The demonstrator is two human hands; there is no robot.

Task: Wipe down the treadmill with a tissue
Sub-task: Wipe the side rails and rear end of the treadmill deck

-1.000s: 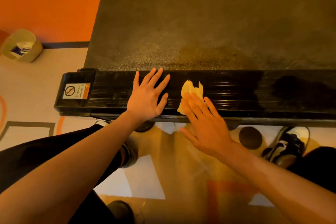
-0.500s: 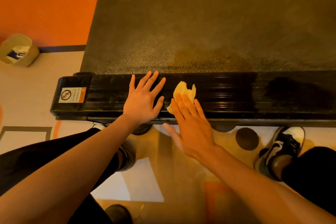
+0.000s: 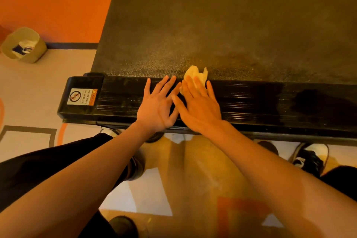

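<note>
The treadmill's dark belt (image 3: 222, 25) fills the upper part of the view, and its ribbed black side rail (image 3: 260, 100) runs across the middle. My left hand (image 3: 157, 105) lies flat on the rail with fingers spread. Right beside it, my right hand (image 3: 199, 106) presses a crumpled pale tissue (image 3: 195, 74) onto the rail with straight fingers. The tissue's top pokes out past my fingertips onto the belt's edge. The two hands nearly touch.
A warning sticker (image 3: 82, 97) marks the rail's left end cap. A small beige bin (image 3: 23, 44) stands on the floor at far left by the orange wall. My shoes (image 3: 309, 157) and legs are on the patterned floor below the rail.
My right hand has slid the tissue forward across the rail to the belt's edge and closer to my left hand. The left hand stays flat in place.
</note>
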